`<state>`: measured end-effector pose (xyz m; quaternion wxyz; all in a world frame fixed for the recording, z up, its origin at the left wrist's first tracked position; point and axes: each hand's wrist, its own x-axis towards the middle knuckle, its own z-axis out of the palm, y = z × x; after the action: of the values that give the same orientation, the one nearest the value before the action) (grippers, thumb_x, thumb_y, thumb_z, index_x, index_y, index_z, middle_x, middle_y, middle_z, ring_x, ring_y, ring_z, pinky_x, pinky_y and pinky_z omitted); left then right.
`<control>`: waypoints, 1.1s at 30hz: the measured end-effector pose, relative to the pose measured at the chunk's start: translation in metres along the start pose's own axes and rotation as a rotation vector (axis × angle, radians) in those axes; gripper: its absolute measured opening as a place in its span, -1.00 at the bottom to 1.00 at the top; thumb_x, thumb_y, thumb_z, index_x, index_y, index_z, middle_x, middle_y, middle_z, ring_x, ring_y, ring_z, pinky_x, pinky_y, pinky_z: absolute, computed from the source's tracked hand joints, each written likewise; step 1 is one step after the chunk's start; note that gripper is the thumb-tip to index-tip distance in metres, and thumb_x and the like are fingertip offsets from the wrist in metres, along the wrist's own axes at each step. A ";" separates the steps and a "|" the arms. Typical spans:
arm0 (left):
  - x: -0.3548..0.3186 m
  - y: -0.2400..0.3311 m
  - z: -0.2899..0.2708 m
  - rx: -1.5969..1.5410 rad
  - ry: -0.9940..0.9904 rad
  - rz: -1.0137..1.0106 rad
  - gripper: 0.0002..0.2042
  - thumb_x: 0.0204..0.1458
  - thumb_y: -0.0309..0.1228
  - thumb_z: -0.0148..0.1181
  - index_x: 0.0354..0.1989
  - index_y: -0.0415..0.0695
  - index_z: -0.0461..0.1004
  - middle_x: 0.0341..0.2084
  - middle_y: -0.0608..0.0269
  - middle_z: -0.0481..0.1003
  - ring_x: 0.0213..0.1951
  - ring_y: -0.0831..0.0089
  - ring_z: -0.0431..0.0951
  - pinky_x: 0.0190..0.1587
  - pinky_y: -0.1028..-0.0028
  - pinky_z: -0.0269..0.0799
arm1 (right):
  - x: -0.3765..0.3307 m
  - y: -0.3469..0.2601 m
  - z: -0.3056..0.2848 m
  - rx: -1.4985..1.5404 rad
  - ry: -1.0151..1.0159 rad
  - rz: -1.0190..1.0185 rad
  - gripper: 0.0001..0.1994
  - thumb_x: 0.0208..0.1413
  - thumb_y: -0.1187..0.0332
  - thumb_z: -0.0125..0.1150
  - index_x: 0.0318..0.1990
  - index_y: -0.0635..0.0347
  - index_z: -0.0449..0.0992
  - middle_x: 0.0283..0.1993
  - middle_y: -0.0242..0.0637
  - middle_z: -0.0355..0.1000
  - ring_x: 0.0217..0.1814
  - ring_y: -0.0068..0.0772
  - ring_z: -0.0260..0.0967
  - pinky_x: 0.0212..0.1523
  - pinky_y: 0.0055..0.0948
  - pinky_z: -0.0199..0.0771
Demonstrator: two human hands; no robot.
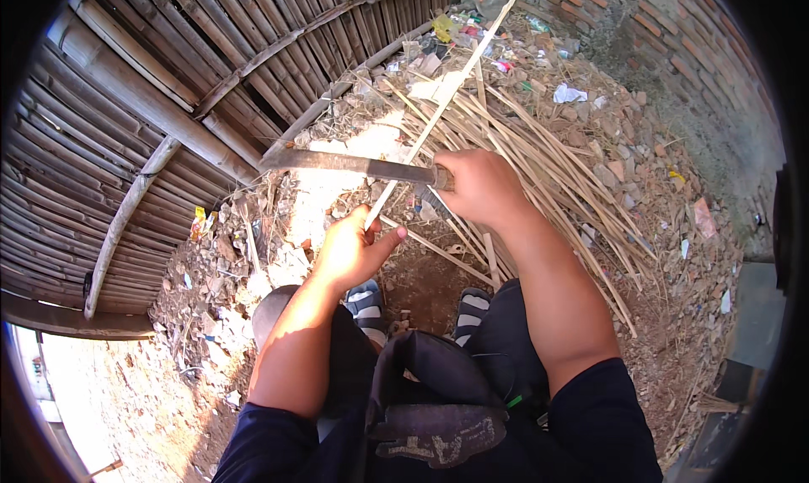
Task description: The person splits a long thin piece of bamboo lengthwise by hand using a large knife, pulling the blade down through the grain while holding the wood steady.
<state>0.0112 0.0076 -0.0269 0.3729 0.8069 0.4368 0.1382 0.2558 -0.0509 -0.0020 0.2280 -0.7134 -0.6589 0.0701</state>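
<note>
My left hand is closed around the lower end of a long, pale split bamboo strip, which slants up and away to the right. My right hand grips the handle of a machete. Its broad, dark blade points left, with a slightly curved tip, and crosses the strip just above my left hand. At this crossing the blade looks to be against the strip, though I cannot tell whether it cuts in. Beneath and beyond my right hand lies a loose pile of bamboo strips.
A bamboo-pole wall rises on the left, and a brick wall at the far right. Rubble and litter cover the ground, including a crumpled white scrap. My sandalled feet are below my hands, beside a dark bag.
</note>
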 end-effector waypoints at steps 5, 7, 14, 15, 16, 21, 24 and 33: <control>0.005 0.014 -0.004 0.137 -0.024 -0.040 -0.46 0.06 0.01 0.46 -0.18 -0.29 0.46 -0.49 -0.06 0.61 -0.35 0.00 0.68 -0.22 0.15 0.57 | 0.005 0.002 0.003 0.098 -0.091 0.071 -0.74 -0.07 0.29 0.42 -0.17 0.07 0.65 -0.33 -0.13 0.60 -0.21 0.03 0.60 -0.20 -0.03 0.57; 0.009 0.003 0.001 0.142 0.009 -0.001 -0.44 0.05 0.03 0.46 -0.17 -0.29 0.46 -0.50 -0.05 0.60 -0.36 0.01 0.68 -0.21 0.16 0.57 | 0.008 0.001 0.003 0.128 -0.194 0.129 -0.73 -0.08 0.28 0.42 -0.18 0.05 0.66 -0.31 -0.14 0.61 -0.21 0.05 0.60 -0.18 -0.02 0.58; 0.012 0.005 0.011 0.061 0.052 0.055 -0.44 0.04 0.07 0.44 -0.24 -0.27 0.47 -0.52 -0.05 0.56 -0.38 0.03 0.63 -0.24 0.17 0.53 | 0.006 0.000 0.024 -0.010 -0.130 0.020 -0.73 -0.09 0.25 0.41 -0.17 0.03 0.66 -0.29 -0.10 0.61 -0.18 0.07 0.59 -0.14 0.00 0.59; 0.013 0.014 0.010 0.095 -0.021 -0.031 -0.43 0.04 0.09 0.43 -0.25 -0.27 0.47 -0.51 -0.05 0.55 -0.39 0.04 0.62 -0.25 0.17 0.52 | 0.006 0.006 0.026 0.046 -0.083 0.058 -0.74 -0.09 0.25 0.40 -0.19 0.02 0.65 -0.29 -0.10 0.61 -0.17 0.07 0.60 -0.14 0.00 0.59; 0.014 0.011 0.014 0.091 0.001 -0.028 -0.42 0.04 0.11 0.41 -0.28 -0.28 0.47 -0.50 -0.05 0.56 -0.40 0.04 0.62 -0.25 0.18 0.52 | 0.008 0.004 0.029 0.041 -0.080 0.049 -0.74 -0.09 0.25 0.40 -0.19 0.02 0.65 -0.29 -0.10 0.61 -0.17 0.07 0.60 -0.14 0.00 0.59; 0.015 0.005 0.011 0.068 0.034 -0.068 -0.43 0.05 0.10 0.40 -0.27 -0.28 0.47 -0.49 -0.04 0.56 -0.39 0.02 0.62 -0.25 0.17 0.52 | 0.009 -0.021 0.031 -0.067 -0.081 0.015 -0.67 -0.07 0.26 0.38 -0.10 0.06 0.66 -0.27 -0.07 0.62 -0.17 0.07 0.60 -0.17 -0.03 0.60; 0.012 -0.005 0.010 0.053 -0.008 -0.060 -0.44 0.05 0.09 0.40 -0.27 -0.27 0.47 -0.48 -0.03 0.57 -0.37 0.02 0.62 -0.23 0.17 0.52 | 0.017 -0.001 0.024 -0.031 -0.016 0.132 -0.66 -0.05 0.24 0.38 -0.07 0.08 0.65 -0.31 -0.08 0.61 -0.17 0.04 0.61 -0.16 -0.04 0.60; 0.010 0.004 0.003 0.076 -0.031 -0.075 -0.45 0.05 0.10 0.37 -0.22 -0.24 0.47 -0.42 -0.08 0.60 -0.25 -0.04 0.66 -0.14 0.16 0.54 | 0.010 -0.019 0.018 -0.087 -0.153 0.044 -0.71 -0.05 0.22 0.39 -0.16 0.07 0.65 -0.30 -0.09 0.62 -0.17 0.08 0.59 -0.12 -0.05 0.60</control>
<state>0.0212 0.0127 -0.0275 0.3537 0.8056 0.4656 0.0949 0.2328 -0.0367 -0.0084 0.1441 -0.7294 -0.6611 0.1008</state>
